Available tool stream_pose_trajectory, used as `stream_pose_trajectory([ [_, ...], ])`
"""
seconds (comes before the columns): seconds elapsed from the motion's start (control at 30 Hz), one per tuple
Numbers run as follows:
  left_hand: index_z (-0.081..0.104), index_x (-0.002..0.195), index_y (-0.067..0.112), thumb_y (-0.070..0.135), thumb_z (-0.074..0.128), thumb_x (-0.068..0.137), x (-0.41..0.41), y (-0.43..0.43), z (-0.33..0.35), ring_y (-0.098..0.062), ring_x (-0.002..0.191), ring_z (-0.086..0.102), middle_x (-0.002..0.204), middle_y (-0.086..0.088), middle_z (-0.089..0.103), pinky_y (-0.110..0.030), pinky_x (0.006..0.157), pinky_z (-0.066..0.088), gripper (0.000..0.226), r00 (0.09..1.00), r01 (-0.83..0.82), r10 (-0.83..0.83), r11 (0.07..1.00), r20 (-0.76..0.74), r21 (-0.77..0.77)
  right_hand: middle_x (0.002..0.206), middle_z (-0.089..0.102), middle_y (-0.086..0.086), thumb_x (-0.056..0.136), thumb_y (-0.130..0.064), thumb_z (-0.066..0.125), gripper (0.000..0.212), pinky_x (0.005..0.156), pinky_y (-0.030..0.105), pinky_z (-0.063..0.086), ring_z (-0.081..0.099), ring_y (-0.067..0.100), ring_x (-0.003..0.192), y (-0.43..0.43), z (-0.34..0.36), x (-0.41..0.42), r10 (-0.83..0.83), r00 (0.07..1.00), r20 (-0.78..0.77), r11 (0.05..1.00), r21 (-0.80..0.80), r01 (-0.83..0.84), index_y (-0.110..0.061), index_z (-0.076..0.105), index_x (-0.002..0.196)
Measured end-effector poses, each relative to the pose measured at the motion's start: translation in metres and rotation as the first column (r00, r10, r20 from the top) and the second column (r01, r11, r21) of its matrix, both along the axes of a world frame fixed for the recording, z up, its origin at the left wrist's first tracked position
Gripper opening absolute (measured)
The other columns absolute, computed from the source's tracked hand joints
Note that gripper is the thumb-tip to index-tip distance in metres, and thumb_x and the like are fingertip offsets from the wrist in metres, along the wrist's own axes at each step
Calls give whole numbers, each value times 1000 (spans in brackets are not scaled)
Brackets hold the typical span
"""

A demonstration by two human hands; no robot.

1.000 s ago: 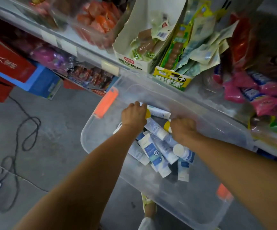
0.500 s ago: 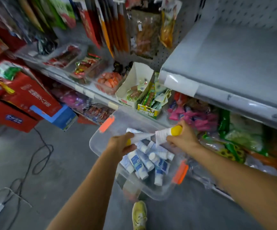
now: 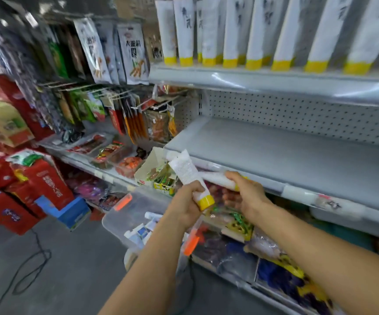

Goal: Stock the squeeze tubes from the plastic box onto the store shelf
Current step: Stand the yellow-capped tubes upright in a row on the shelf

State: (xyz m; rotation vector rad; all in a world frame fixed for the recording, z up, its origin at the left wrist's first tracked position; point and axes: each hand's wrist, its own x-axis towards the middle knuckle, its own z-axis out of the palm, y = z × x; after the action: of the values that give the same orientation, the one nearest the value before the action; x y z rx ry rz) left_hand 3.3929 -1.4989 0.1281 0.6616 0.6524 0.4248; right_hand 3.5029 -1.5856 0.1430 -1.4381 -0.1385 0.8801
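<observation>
**Operator:** Head view first. What do my hands show?

**Inspector:** Your left hand (image 3: 184, 205) is clenched round the lower end of a white tube (image 3: 184, 169). Its yellow cap (image 3: 205, 202) points to 5 o'clock and its flat crimped end to 11 o'clock. Your right hand (image 3: 249, 196), just at 3 o'clock of the left, grips a second white tube (image 3: 215, 178). That tube lies near level with its body pointing to 9 o'clock. The two tubes meet above your left knuckles; I cannot tell whether they touch.

**Operator:** And the stock?

**Inspector:** The clear plastic box (image 3: 115, 221) sits at 7 o'clock of your left hand, below both hands, with an orange latch (image 3: 122, 202) on its rim. More tubes (image 3: 142, 231) lie loose inside it, blurred. The grey shelf (image 3: 286, 153) runs from 1 to 3 o'clock of your hands, and its front edge is just behind the second white tube. On the shelf above (image 3: 252, 83), at 12 o'clock, a row of white tubes (image 3: 229, 42) stands on yellow caps. Snack packets (image 3: 93, 51) hang at 10 o'clock. Red cartons (image 3: 45, 185) are stacked at 9 o'clock. A black cable (image 3: 40, 247) lies on the floor (image 3: 70, 280) at 8 o'clock.
</observation>
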Motion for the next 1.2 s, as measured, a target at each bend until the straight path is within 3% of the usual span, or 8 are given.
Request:
stream_pose_trajectory([
  [0.17,50,95,5,-1,39,73,18,-47,56,-23,65,51,74,-11,57,-31,60,42,25,996,66,-73,989,50,135,54,54,7,88,-56,49,46,37,15,26,38,13,32,-69,44,24,161,985,65,985,-66,-157,-12,60,81],
  [0.33,54,90,8,-2,47,69,52,-78,109,-20,61,51,64,-5,60,-29,57,41,24,994,80,-99,929,35,362,66,58,10,95,-50,45,45,43,22,33,47,17,46,-109,86,53,235,934,270,971,-31,-235,-7,59,98],
  [0.5,60,95,10,1,52,55,87,-92,147,-20,75,55,81,-6,62,-33,63,42,42,985,90,-155,845,81,527,85,66,10,89,-30,61,27,54,26,41,57,15,65,-140,129,75,301,707,640,953,-224,-204,-9,55,105],
  [0.63,62,101,12,-1,56,60,116,-109,176,-22,88,57,94,-7,63,-31,68,47,43,962,145,-262,727,75,672,64,55,-6,81,-23,71,16,45,12,35,48,-2,48,-160,157,94,236,506,830,965,-261,-23,-13,58,78],
  [0.77,59,110,14,-13,51,79,143,-128,205,-16,86,62,99,-4,67,-25,66,51,41,947,98,-294,648,129,756,75,64,6,78,-23,74,20,62,33,46,53,12,64,-180,181,121,66,427,902,986,-124,109,-7,67,86],
  [0.9,54,120,17,-8,63,79,169,-131,220,-18,103,63,113,-3,67,-32,88,52,49,955,25,-252,589,154,808,79,67,-3,81,-18,72,14,57,14,46,57,2,63,-198,203,145,-204,401,893,966,117,231,-12,69,93],
  [0.97,52,124,13,-4,69,78,180,-132,223,-19,100,65,111,-7,69,-28,80,53,52,965,25,-229,571,130,821,84,68,0,83,-21,71,14,66,21,49,61,9,72,-205,213,162,-280,413,867,942,166,291,-13,67,93],
  [1.2,46,125,17,2,66,83,207,-131,217,-20,93,62,109,-7,64,-25,67,48,49,973,55,-218,539,76,840,102,68,3,82,-22,70,28,90,39,52,64,21,93,-209,234,232,-236,445,864,909,35,415,-11,63,107],
])
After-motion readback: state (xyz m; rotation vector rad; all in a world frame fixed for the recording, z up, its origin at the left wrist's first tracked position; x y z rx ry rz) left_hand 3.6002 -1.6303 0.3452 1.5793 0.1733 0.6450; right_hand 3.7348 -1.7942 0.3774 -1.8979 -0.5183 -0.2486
